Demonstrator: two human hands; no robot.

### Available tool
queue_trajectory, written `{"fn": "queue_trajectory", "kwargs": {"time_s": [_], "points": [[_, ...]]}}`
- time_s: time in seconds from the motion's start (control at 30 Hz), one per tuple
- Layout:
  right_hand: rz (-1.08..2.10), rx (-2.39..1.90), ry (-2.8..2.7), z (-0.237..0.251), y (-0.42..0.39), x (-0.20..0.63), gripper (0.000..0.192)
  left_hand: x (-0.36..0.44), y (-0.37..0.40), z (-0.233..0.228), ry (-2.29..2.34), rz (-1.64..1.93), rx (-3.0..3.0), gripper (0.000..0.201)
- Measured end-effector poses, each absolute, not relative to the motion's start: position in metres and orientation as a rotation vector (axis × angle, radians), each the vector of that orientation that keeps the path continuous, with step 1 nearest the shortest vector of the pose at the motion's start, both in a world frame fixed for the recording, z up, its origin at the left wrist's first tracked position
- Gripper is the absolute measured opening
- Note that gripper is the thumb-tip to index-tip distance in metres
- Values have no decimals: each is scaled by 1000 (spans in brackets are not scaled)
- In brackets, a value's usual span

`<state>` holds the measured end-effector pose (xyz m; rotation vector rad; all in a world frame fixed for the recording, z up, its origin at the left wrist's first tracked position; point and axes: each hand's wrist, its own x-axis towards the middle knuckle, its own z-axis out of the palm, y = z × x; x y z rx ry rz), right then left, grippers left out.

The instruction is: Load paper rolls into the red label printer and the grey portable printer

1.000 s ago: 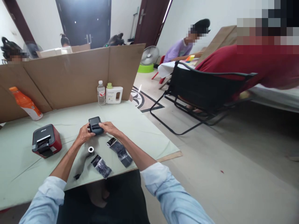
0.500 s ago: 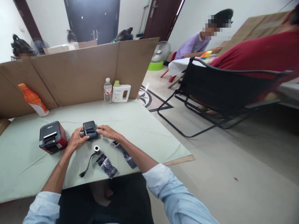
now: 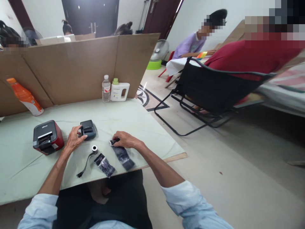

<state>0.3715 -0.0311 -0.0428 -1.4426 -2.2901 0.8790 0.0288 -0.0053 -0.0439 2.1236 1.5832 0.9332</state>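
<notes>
My left hand point(image 3: 74, 139) grips the left side of a small dark portable printer point(image 3: 89, 135) on the table, thumb at its front and fingers at its side. Over to the right, my right hand point(image 3: 125, 139) is closed from above on a roll of dark label tape point(image 3: 111, 142). The tape's unrolled end point(image 3: 125, 160) lies on the table towards me. Between my forearms sit a small white-cored roll point(image 3: 94, 149) with a thin dark strip trailing off it, and a dark packet point(image 3: 105, 164) in clear plastic.
A larger red and black printer point(image 3: 48, 136) stands left of my left hand. Along the cardboard partition point(image 3: 81, 70) are an orange bottle point(image 3: 25, 97), a water bottle point(image 3: 106, 89) and a white jug point(image 3: 119, 91). Right of the table, a person in red sits in a black folding chair point(image 3: 214, 86).
My right hand has left the small printer and moved right and towards me onto the roll of label tape. My left hand stays at the printer. The view has shifted slightly.
</notes>
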Motion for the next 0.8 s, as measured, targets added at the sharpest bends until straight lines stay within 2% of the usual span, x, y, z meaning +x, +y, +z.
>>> {"fn": "queue_trajectory", "kwargs": {"time_s": [0.1, 0.33, 0.57, 0.8], "points": [[977, -1342, -2266, -44, -34, 358, 17, 29, -5, -41, 1597, 935, 2115, 65], [1183, -1161, -2220, -41, -33, 341, 24, 29, 0, -37, 1577, 943, 2160, 52], [925, -1165, -2028, -45, -2, 313, 25, 31, 4, -36, 1580, 925, 2166, 31], [1051, -1073, -1866, -65, 27, 279, 35, 34, 2, -36, 1604, 955, 2134, 25]]}}
